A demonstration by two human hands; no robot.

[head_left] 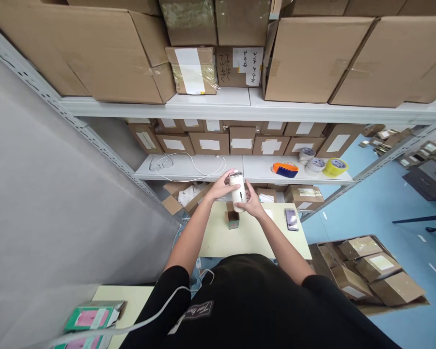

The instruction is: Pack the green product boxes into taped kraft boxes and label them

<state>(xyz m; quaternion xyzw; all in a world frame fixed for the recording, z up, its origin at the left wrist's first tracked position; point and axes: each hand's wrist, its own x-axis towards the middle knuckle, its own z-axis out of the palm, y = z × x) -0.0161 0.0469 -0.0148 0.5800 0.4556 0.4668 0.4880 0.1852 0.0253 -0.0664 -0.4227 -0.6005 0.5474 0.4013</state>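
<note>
Both my hands hold a white tumbler with a dark lid and a small dark mark on its side. My left hand grips its upper left part, near the lid. Around the lower right side curls my right hand. The tumbler is nearly upright, tilted slightly, above a pale yellow table. Just below and left of it, a small brown and green box stands on the table with its top flaps apart. A phone-like dark object lies at the table's right side, partly blurred.
A metal shelf packed with cardboard boxes rises ahead. Its middle level carries a white cable, glasses, an orange and blue roll and tape rolls. A large carton of boxes sits right; green-pink boxes lie lower left.
</note>
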